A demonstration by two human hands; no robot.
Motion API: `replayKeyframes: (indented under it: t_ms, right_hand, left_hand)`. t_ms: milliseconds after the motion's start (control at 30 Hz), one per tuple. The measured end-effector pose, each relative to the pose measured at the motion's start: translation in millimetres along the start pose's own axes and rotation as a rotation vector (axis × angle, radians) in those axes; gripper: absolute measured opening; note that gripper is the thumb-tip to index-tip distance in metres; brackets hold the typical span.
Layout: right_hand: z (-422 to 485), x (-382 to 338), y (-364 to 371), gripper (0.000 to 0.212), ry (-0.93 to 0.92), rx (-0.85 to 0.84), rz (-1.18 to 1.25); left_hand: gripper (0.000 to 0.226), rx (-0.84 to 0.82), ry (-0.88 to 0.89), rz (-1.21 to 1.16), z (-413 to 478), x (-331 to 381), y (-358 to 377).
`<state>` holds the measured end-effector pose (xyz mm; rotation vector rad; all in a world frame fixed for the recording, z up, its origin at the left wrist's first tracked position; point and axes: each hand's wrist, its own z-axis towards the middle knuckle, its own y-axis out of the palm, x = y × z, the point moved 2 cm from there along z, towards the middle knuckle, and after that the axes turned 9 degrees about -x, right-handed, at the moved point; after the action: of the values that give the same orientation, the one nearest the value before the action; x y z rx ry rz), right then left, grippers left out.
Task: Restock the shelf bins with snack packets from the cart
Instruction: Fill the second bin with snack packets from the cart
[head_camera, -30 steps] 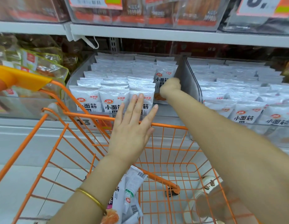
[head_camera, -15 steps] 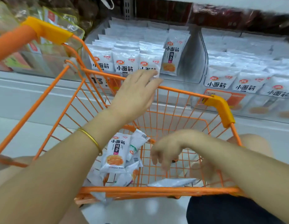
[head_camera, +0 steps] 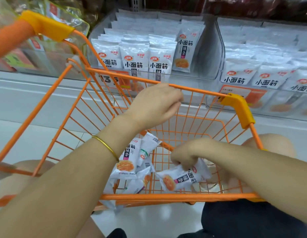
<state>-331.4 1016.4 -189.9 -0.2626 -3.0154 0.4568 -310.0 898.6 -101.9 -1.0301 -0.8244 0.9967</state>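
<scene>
My right hand (head_camera: 185, 156) is down inside the orange wire cart (head_camera: 166, 197) and grips a white snack packet (head_camera: 179, 180) by its upper edge. Several more packets (head_camera: 127, 162) lie in a heap at the cart's bottom left. My left hand (head_camera: 154, 107) hovers at the cart's far rim with its fingers loosely curled and holds nothing. Behind the cart, the clear left shelf bin (head_camera: 210, 54) holds rows of the same packets (head_camera: 135, 61). One packet (head_camera: 185, 48) leans alone at the start of its right-hand column.
A second clear bin (head_camera: 223, 69) to the right is full of packets (head_camera: 266, 78). Orange price labels (head_camera: 243, 97) sit on the bin fronts. The cart's yellow-capped handle (head_camera: 44, 25) rises at upper left. Green-edged snack bags (head_camera: 63, 12) fill the bin at far left.
My right hand left the shelf bin, dropped into the cart and took hold of a packet. My left hand came down to the cart's far rim and its fingers curled. The view tilted downward.
</scene>
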Motion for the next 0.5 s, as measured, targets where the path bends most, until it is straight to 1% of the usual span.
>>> replayKeyframes:
  t_ms: [33,67,133,200,233,300,333,400,500]
  right_hand:
    - [-8.8,4.9,-6.9,0.026,0.019,0.03,0.04]
    - [-18.4,9.4,-14.2,0.024,0.022,0.068,0.084]
    - [-32.3,25.4,-20.5,0.02,-0.006,0.179,0.209]
    - [-44.2,38.5,-21.7,0.022,-0.034,0.284,0.302]
    - [-46.9,43.5,-21.0,0.019,-0.054,0.337,0.333]
    - [-54.2,47.7,-20.7,0.016,-0.072,0.421,0.389]
    - [-57.1,49.1,-21.5,0.016,-0.086,0.471,0.431]
    - [-63.0,51.0,-23.8,0.012,-0.137,0.578,0.541]
    - [-76.0,55.4,-25.4,0.012,-0.157,0.747,0.715]
  left_hand:
    - [0.027,-0.031,-0.04,-0.059,-0.4,0.3,0.5]
    - [0.027,-0.085,-0.091,-0.117,-1.0,0.0,1.5]
    - [0.021,-0.271,-0.195,-0.221,-1.7,-3.3,8.1]
    - [0.016,-0.484,-0.293,-0.398,-4.0,-5.8,17.2]
    - [0.018,-0.589,-0.338,-0.505,-6.9,-7.1,22.2]
    - [0.031,-0.783,-0.412,-0.684,-12.9,-7.6,29.4]
    - [0.035,-0.843,-0.417,-0.729,-15.6,-6.8,31.7]
    - [0.029,-0.856,-0.39,-0.743,-17.5,-5.2,32.6]
    - [0.015,-0.768,-0.398,-0.743,-15.7,-3.9,24.5]
